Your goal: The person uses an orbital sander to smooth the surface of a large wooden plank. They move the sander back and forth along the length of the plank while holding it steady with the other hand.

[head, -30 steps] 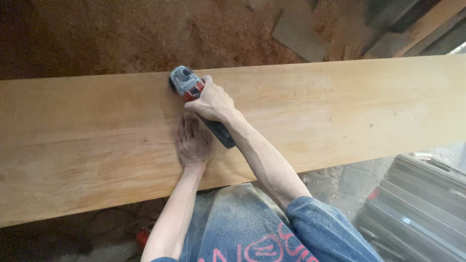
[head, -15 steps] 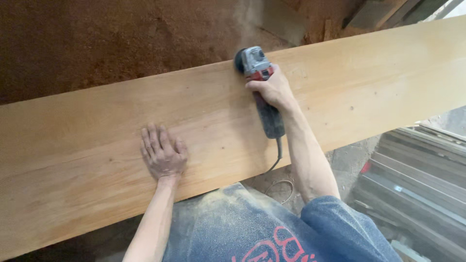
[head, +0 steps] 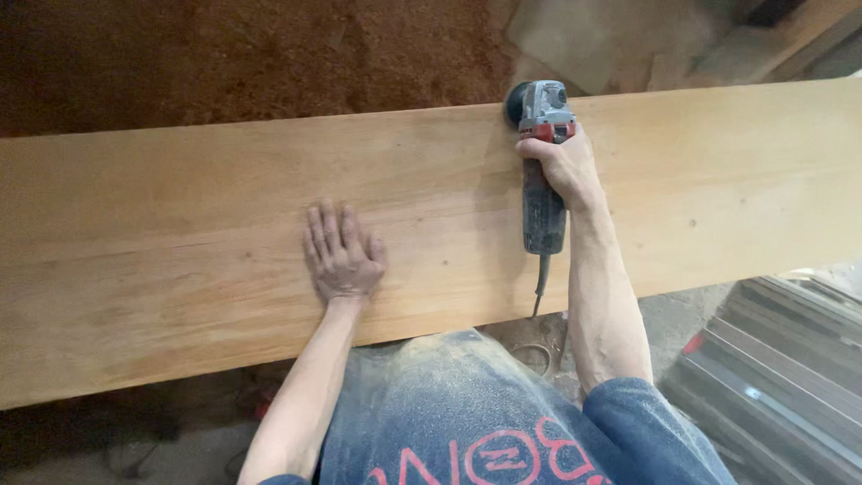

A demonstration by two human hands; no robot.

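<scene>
A long, wide pale wooden board (head: 180,216) runs across the whole view. My left hand (head: 339,253) lies flat on it, palm down, fingers spread, near the board's near edge. My right hand (head: 561,164) grips the body of a grey and red angle grinder (head: 541,157). The grinder's head sits at the board's far edge, and its dark handle points back toward me. Its cord (head: 539,287) hangs down past the near edge.
Thick brown sawdust (head: 224,54) covers the floor beyond the board. Wood offcuts (head: 593,36) lie at the top right. A stack of grey metal strips (head: 781,368) sits low on the right. My dusty blue clothing fills the bottom middle.
My right hand has carried the grinder to the right along the board's far edge. My left hand now lies apart from the right arm, further left on the board.
</scene>
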